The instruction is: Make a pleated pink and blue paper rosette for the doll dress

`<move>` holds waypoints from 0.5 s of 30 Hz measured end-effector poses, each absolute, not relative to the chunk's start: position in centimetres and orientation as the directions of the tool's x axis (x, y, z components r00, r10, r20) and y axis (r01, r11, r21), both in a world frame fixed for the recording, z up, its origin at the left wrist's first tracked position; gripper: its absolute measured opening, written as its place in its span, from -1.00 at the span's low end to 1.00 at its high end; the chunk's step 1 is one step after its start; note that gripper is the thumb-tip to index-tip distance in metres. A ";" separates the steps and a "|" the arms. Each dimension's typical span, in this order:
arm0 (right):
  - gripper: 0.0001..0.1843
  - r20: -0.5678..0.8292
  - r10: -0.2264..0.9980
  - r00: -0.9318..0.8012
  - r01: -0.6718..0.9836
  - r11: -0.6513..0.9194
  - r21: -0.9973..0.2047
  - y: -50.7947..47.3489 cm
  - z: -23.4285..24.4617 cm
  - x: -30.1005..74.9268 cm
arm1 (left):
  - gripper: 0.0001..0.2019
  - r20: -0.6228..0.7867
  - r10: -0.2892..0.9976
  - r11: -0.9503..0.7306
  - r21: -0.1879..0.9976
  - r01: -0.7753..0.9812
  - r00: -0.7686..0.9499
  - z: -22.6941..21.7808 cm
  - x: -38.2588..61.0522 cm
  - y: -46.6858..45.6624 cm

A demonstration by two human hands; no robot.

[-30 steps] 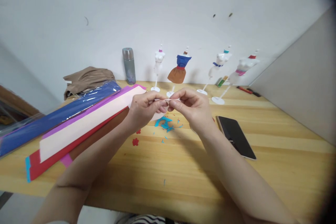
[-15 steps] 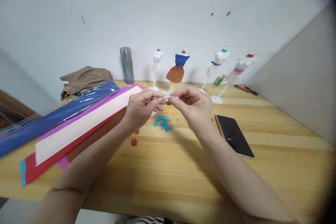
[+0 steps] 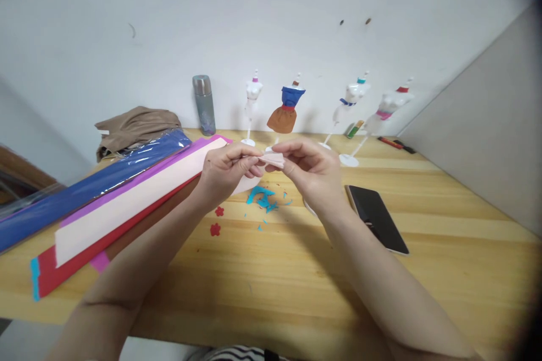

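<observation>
I see the left hand [image 3: 225, 169] pinching the pale pink folded strip [image 3: 273, 159], just turned from edge-on, above the tabletop [image 3: 245, 287] toward its far edge. The right hand [image 3: 314, 170] grips its other end; the folds, I judge, are holding.

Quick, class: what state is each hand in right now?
Left hand: closed, pinching the pale pink piece.
Right hand: closed, pinching the same piece.

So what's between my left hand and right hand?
The head view shows a small pale pink piece between your left hand and right hand, pinched by both.
</observation>
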State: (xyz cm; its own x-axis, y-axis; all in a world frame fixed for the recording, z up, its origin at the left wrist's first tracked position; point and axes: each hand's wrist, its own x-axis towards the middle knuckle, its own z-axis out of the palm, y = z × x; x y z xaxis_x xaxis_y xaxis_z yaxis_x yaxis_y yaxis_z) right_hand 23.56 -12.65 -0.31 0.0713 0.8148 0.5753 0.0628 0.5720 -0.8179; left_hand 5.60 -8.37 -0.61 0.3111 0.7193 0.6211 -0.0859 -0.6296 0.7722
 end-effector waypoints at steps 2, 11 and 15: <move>-0.86 0.575 0.814 0.080 0.047 0.573 -0.818 -12.6 -0.3 23.6 | -0.90 0.624 0.716 -0.635 0.768 -0.081 0.313 -0.5 5.6 -8.4; -0.89 0.503 0.852 0.146 -0.020 0.511 -0.859 -12.5 -0.6 24.2 | -0.92 0.681 0.657 -0.713 0.700 -0.025 0.325 -0.8 5.3 -8.1; -0.82 0.413 0.900 0.137 -0.077 0.425 -0.902 -12.3 -0.4 24.1 | -0.89 0.741 0.570 -0.806 0.588 0.067 0.355 -1.1 5.1 -8.0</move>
